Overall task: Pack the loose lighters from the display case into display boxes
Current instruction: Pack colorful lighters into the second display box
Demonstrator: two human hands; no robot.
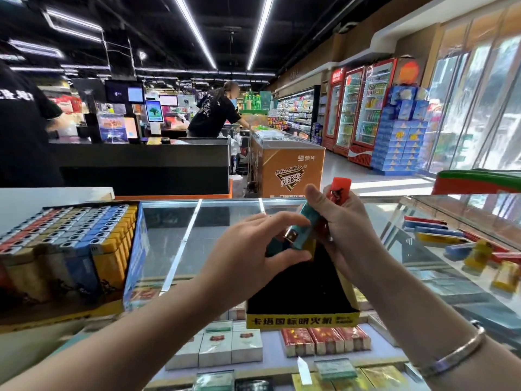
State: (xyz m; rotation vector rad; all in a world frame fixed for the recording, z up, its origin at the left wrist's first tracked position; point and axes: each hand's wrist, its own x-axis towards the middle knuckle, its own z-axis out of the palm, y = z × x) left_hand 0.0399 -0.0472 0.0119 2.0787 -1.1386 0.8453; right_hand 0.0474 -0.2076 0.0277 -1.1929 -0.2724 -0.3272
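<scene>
1. My left hand [255, 246] is pinching a teal plastic lighter [300, 225] near its metal top, thumb underneath and fingers over it, above the far end of the box.
2. My right hand [346, 235] grips a small bunch of lighters; a red-orange plastic lighter [339, 190] sticks up out of the top of my fist, and the teal one leans against my thumb.
3. Below both hands sits an open yellow cardboard display box [303, 320] with a black interior and black characters printed on its front edge. It rests on the glass-topped bench [180, 221], and from here its inside looks dark, so I cannot tell what is in it.
4. To my left on the same bench stands a full display box of upright lighters [64, 244], in rows of red, tan, grey, blue and yellow.
5. To my right, under the glass, loose lighters [462, 246] in red, blue and yellow lie scattered on a shelf of the display case.
6. Beneath the glass nearest me, cigarette cartons [324, 341] stand in rows.
7. A silver bangle [454, 351] circles my right wrist.
</scene>
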